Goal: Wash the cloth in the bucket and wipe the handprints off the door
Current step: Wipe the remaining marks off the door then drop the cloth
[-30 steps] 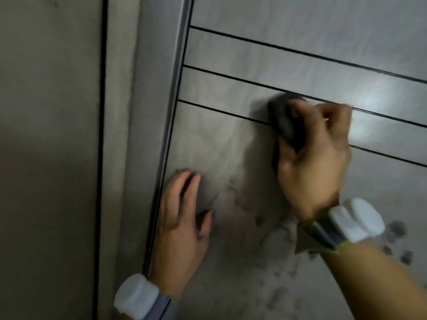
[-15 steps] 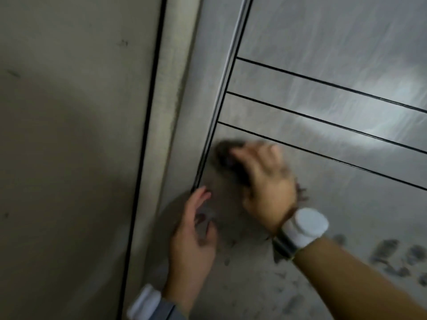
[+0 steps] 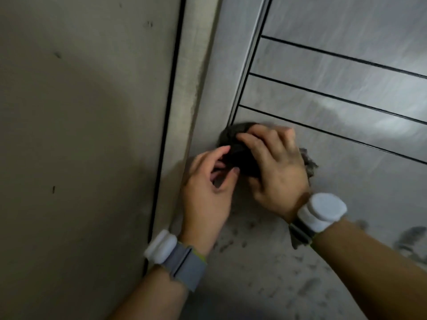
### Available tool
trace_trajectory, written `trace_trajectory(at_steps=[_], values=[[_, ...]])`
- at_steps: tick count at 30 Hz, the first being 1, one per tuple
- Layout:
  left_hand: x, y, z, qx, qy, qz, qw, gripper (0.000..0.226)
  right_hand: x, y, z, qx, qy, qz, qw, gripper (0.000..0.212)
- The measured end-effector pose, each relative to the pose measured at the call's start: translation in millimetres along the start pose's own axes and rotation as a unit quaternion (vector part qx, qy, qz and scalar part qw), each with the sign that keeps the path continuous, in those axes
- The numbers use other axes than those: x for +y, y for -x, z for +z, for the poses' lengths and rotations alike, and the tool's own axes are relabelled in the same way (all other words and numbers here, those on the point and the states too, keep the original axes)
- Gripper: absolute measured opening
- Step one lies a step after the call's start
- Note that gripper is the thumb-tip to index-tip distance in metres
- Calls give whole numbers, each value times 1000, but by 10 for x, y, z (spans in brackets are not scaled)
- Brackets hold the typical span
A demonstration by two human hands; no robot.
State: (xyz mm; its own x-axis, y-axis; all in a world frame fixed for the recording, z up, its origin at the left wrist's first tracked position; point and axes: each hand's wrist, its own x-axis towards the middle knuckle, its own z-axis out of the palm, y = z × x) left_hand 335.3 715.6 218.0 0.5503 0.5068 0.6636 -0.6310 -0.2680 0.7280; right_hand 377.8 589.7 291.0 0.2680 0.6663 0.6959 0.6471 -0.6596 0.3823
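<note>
A dark grey cloth [image 3: 233,135] is bunched against the grey door [image 3: 346,93] right at its left edge, just under the lowest black groove. My right hand [image 3: 275,167] lies over the cloth with its fingers curled round it, pressing it to the door. My left hand [image 3: 208,181] is beside it on the left, fingers curled, with fingertips and thumb touching the cloth's lower left part. Dark smudged handprints [image 3: 411,239] mark the door at the lower right, and smaller specks [image 3: 240,241] lie below my hands. The bucket is out of view.
The door frame [image 3: 203,88] runs up along the door's left edge, with a black gap [image 3: 171,112] separating it from a beige wall [image 3: 80,135] on the left. Three black grooves [image 3: 335,95] cross the door above the hands.
My right hand has slid the cloth leftward and down across the door to its left edge. My left hand has lifted off the door, where it lay flat, and curled toward the cloth.
</note>
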Motion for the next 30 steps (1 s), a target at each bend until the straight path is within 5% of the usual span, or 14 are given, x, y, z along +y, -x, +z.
trace_trajectory(at_steps=[9, 13, 17, 25, 30], values=[[-491, 941, -146, -21, -115, -57, 992, 58, -319, 1055, 387, -153, -71, -60, 984, 59], [-410, 939, -152, -37, -148, -14, 988, 34, -282, 990, 246, -34, -146, 11, 989, 54], [-274, 560, -1, 18, -138, 116, 983, 33, -148, 681, 261, 91, -96, 52, 990, 54], [-1072, 864, -33, 49, -233, 182, 954, 30, -398, 1132, 983, 119, -51, 14, 992, 42], [-1629, 1576, -186, 20, -247, 91, 965, 35, -775, 1897, 1414, 12, -71, 12, 997, 58]])
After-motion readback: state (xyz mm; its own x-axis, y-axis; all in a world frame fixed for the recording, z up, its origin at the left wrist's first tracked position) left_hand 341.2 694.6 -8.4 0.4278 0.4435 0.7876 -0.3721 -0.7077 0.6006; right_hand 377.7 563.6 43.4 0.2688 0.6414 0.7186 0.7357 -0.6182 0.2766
